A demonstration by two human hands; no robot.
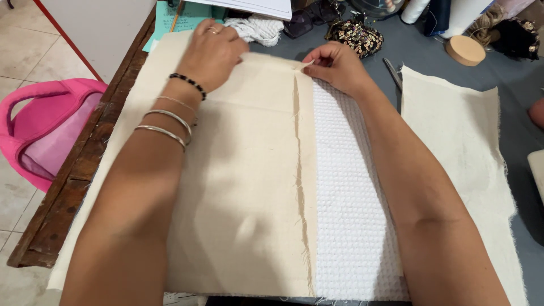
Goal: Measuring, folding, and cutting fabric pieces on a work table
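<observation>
A large cream canvas cloth [243,187] lies flat on the table, folded over a white waffle-weave fabric [348,215] that shows as a strip along its right side. My left hand [211,54], with a ring and several bracelets on the wrist, presses flat on the cream cloth's far edge. My right hand [334,67] pinches the far corner of the cream fold where it meets the waffle fabric.
A second cream cloth piece [459,130] lies to the right on the grey table [419,54]. Scissors [392,72], a sequined pouch [356,35], a wooden disc [465,50], white cord [258,27] and thread cones sit at the back. A pink bag [42,127] rests on the floor, left.
</observation>
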